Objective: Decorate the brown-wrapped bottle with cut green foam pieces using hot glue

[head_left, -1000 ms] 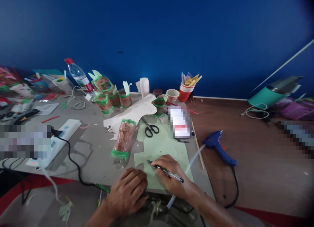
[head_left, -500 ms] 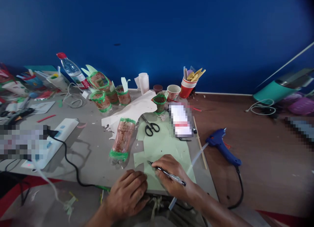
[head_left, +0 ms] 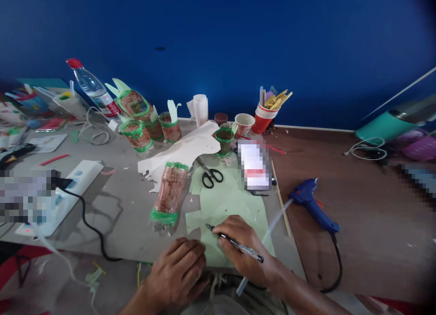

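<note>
My right hand [head_left: 242,248] grips a black pen [head_left: 235,243] whose tip rests on a pale green paper sheet [head_left: 230,206] near the board's front edge. My left hand [head_left: 179,272] lies with curled fingers on the sheet's near left corner, pressing it down. A bottle piece with green tape bands [head_left: 169,192] lies on its side just left of the sheet. Black scissors [head_left: 209,173] rest at the sheet's far end.
A blue glue gun [head_left: 311,204] with its cord lies on the brown floor to the right, beside a thin wooden stick [head_left: 281,199]. Taped bottle pieces, a water bottle [head_left: 91,88], paper cups [head_left: 269,117] and a white power strip [head_left: 66,194] crowd the grey board [head_left: 116,215].
The view has tilted slightly, shifting things outward and up. My hands and the pen stay in nearly the same place on the green sheet.
</note>
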### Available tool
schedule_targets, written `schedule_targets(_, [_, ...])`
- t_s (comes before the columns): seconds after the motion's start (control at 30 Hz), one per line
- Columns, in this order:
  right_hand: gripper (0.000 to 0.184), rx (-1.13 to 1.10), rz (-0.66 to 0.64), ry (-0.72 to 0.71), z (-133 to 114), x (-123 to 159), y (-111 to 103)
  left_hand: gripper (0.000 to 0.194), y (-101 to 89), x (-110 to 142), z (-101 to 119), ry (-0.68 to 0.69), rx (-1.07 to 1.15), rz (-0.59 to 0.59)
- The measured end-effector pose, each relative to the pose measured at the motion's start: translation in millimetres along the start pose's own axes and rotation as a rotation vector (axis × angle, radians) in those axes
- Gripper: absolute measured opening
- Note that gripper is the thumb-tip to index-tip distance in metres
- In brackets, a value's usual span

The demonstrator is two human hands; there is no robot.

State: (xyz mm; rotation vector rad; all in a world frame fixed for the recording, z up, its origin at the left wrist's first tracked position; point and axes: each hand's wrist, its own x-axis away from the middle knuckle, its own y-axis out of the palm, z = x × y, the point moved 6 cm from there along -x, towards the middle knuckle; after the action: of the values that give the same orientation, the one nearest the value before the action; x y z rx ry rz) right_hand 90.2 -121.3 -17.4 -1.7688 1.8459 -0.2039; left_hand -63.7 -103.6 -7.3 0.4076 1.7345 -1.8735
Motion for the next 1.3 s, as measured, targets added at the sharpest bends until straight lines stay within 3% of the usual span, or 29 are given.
schedule_targets(0.53, [0.016, -0.003, 0.033, -0.044, -5.5, -1.5, -2.9, 0.02, 1.5, 2.6, 0.4, 0.015, 0.008, -0.024])
schedule_targets(1.3, [0.015, 0.003, -0.031, -0.078, -9.7, 0.2, -0.6, 0.028, -1.0, 3.0, 0.5, 0.026, -0.015, 0.028])
